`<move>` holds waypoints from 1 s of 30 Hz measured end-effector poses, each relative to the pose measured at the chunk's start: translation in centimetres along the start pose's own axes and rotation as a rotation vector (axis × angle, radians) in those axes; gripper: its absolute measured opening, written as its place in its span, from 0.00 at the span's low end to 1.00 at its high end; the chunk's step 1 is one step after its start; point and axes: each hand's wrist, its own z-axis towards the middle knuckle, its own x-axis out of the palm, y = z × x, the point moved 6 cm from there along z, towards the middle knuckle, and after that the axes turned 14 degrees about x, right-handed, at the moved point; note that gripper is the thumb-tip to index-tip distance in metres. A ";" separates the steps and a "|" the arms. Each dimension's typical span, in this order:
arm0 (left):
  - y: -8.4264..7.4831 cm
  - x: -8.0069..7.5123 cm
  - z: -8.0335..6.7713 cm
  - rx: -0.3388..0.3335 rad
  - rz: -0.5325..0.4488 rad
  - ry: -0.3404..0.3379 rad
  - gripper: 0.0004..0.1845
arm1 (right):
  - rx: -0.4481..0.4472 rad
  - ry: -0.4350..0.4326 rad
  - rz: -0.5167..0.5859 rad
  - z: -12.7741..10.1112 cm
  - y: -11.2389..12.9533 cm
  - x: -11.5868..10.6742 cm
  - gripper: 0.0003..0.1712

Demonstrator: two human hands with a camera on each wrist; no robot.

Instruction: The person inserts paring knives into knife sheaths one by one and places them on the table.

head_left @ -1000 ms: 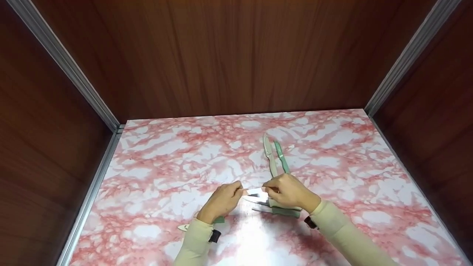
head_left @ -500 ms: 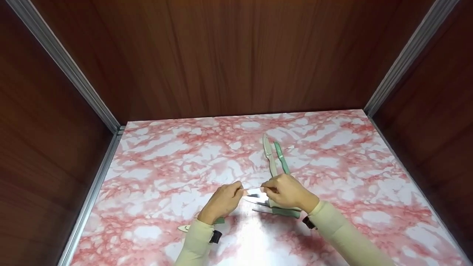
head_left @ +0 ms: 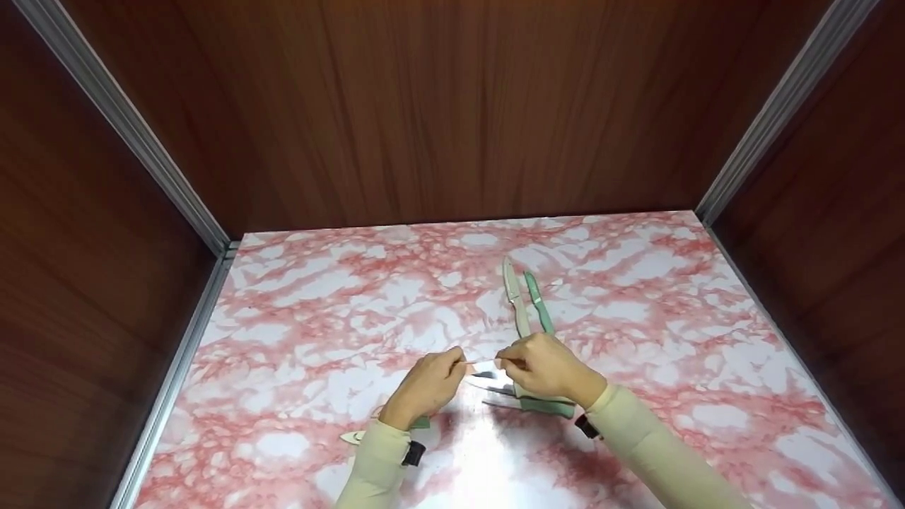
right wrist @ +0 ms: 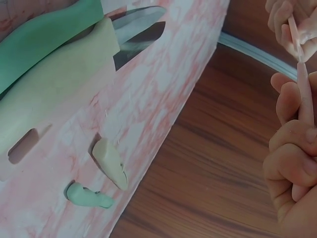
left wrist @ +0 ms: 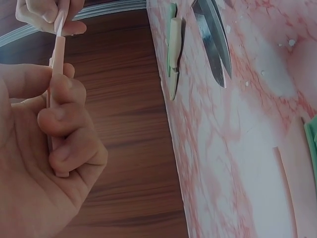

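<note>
Between my hands is a small pink-handled knife, its short pale blade (head_left: 483, 366) bridging the gap. My right hand (head_left: 543, 364) grips the pink handle (right wrist: 305, 101), fingers curled round it. My left hand (head_left: 424, 385) pinches a flat pink sheath (left wrist: 58, 62), with the blade at the sheath's square end in the left wrist view. Both hands are raised in front of me, over the table's middle. Just below them lie a green-handled knife (head_left: 546, 407) and a cream-handled knife, whose handle (right wrist: 59, 89) shows in the right wrist view, partly hidden by my right hand in the head view.
Beyond my right hand lie a cream knife (head_left: 513, 286) and a slimmer green knife (head_left: 539, 304). A cream pointed piece (head_left: 351, 437) and a green piece (head_left: 420, 422) show beside my left wrist. Brown wood panels (head_left: 452, 106) enclose the marbled table (head_left: 304, 339).
My right hand has moved slightly left toward my left hand, and less blade shows between them. My left hand and the knives on the table have stayed put.
</note>
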 end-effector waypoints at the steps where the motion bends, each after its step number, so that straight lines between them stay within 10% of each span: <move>1: 0.0 0.0 0.0 0.001 -0.002 0.002 0.14 | -0.001 0.000 0.003 0.0 0.0 0.1 0.09; 30: -0.3 0.4 0.2 0.006 0.012 0.006 0.13 | -0.008 0.033 0.037 0.4 0.6 0.6 0.13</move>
